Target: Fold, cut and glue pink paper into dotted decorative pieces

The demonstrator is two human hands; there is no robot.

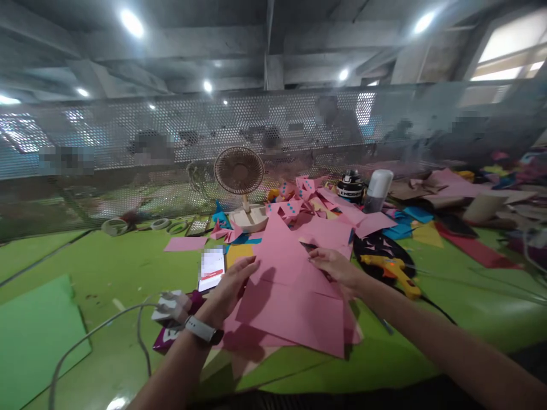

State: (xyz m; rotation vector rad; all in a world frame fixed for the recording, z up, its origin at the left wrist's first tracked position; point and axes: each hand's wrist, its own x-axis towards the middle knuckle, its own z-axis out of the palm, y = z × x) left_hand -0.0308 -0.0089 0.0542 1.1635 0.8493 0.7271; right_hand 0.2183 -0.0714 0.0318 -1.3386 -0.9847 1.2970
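A pink paper sheet point(294, 313) lies in front of me on other pink sheets, with a pointed pink piece point(277, 245) reaching away beyond it. My left hand point(233, 282), with a watch on the wrist, rests at the left edge of the pink paper, its fingers stretched out. My right hand point(337, 267) is over the right side of the paper, thumb and fingers pinched together. A small dark object point(308, 247) shows at those fingertips; its kind is unclear. Near my left hand lies a phone point(212, 269) with its screen lit.
A yellow glue gun point(395, 272) lies on a black round mat right of my arm. Behind the paper stand a small fan point(239, 171), folded pink pieces point(290, 208) and a white-topped container point(379, 185). Left are a white plug point(171, 307), cables and a green sheet point(38, 336).
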